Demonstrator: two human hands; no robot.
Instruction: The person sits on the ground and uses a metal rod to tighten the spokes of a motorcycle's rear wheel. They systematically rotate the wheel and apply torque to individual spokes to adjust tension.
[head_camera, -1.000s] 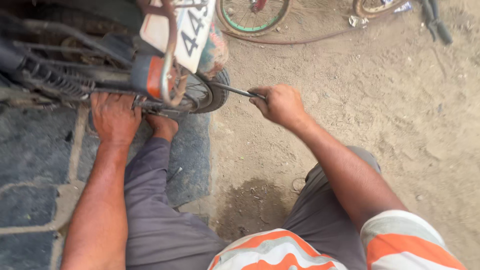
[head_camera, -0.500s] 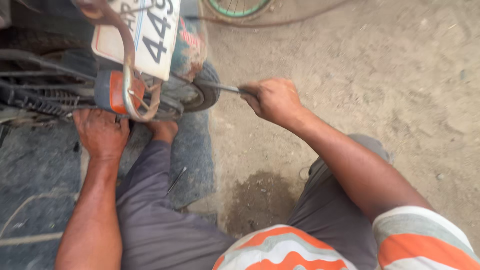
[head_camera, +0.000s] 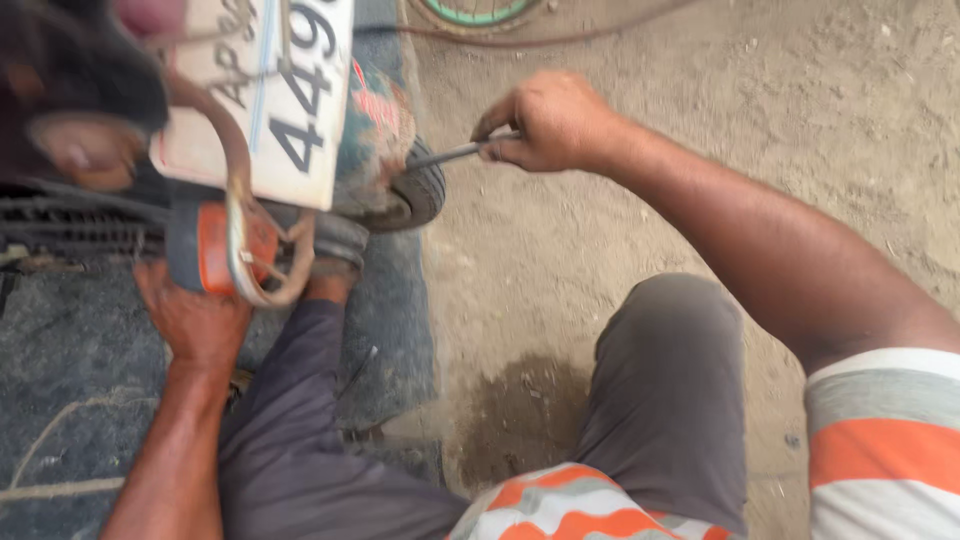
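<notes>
I squat behind the rear of a motorcycle. My right hand (head_camera: 550, 122) is shut on a thin metal rod tool (head_camera: 450, 154) whose tip runs left to the black rear tyre (head_camera: 415, 195). My left hand (head_camera: 195, 318) presses flat against the wheel area under the orange tail light (head_camera: 222, 247) and a rusty curved guard rail (head_camera: 245, 215). A white number plate (head_camera: 285, 95) hangs above the tyre. My bare foot (head_camera: 330, 280) rests by the tyre.
Sandy dirt ground (head_camera: 760, 110) spreads to the right, with a dark wet patch (head_camera: 520, 410) between my knees. A dark mat (head_camera: 60, 380) lies under the motorcycle at left. A green-rimmed bicycle wheel (head_camera: 475, 10) and a cable lie at the top.
The view has tilted down and closer, so the motorcycle's rear fills more of the frame. Both hands keep their hold; the right hand with the tool stays at the tyre.
</notes>
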